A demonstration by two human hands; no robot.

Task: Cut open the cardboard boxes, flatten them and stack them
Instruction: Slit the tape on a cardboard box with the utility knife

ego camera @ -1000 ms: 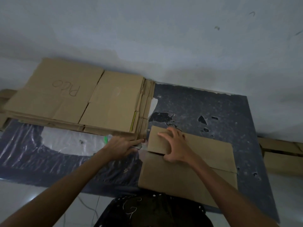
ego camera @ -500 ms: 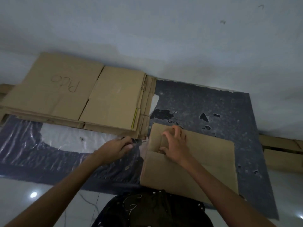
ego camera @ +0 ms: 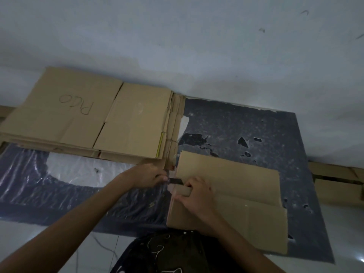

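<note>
Left hand [ego camera: 146,175] clenched on a dark cutter [ego camera: 175,181] at the box [ego camera: 246,225] edge — right hand [ego camera: 197,197] grasping its flap [ego camera: 232,176], beside the stack [ego camera: 88,119].

The cardboard box [ego camera: 246,219] in the right hand's [ego camera: 197,196] grip is plain tan, and the blade [ego camera: 175,181] just left of it is black. Beyond, to the left, the tan stack [ego camera: 98,119] bears dark handwriting and a yellow edge strip [ego camera: 160,143]. The mat [ego camera: 256,123] beyond is dark grey with pale speckles and black patches. The garment [ego camera: 167,251] nearer is black with white squiggles.
</note>
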